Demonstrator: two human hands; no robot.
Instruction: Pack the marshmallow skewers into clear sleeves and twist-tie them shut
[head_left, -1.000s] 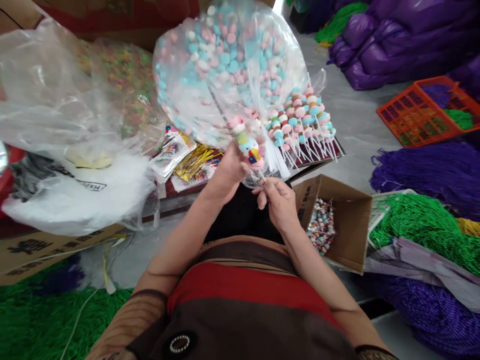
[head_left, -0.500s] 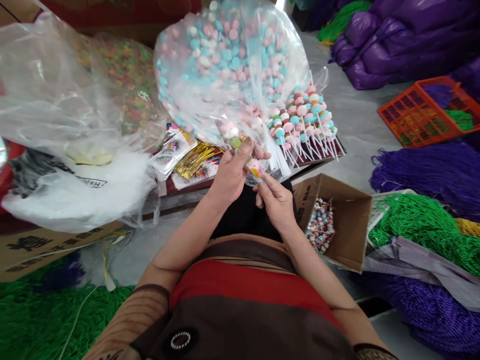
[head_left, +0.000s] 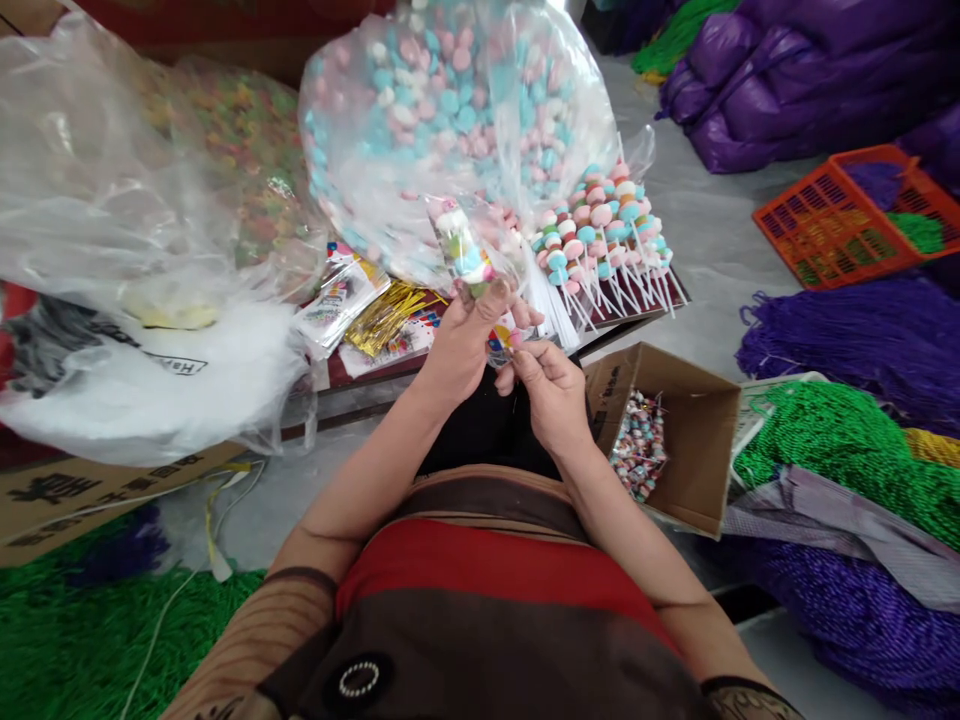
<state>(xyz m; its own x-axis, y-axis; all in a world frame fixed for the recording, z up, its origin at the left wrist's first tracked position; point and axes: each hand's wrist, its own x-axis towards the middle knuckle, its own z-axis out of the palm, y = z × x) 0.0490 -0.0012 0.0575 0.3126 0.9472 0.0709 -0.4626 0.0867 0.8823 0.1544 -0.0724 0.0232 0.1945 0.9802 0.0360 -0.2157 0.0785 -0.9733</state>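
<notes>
A candy skewer (head_left: 463,245) of pastel sweets sits inside a clear printed bag, tilted up and away from me. My left hand (head_left: 469,340) is wrapped round its middle, thumb on top. My right hand (head_left: 553,395) pinches with thumb and forefinger at the bag's lower end (head_left: 499,338); whether a tie is also in that pinch is too small to tell. Just left of my hands lie gold twist ties (head_left: 391,315) and a stack of printed clear bags (head_left: 346,298). Unwrapped candy skewers (head_left: 600,230) with white sticks are piled at the table's right end.
A big clear bag of pink, blue and white sweets (head_left: 450,110) stands behind my hands. Another bag of orange-green sweets (head_left: 262,170) is at left. A cardboard box (head_left: 694,430) holding wrapped skewers stands at lower right. An orange basket (head_left: 825,225) and bead strands (head_left: 840,440) lie beyond.
The bagged skewer has turned more upright in my left hand, showing more of its sweets. My right fingers have shifted slightly left and up at the bag's lower end.
</notes>
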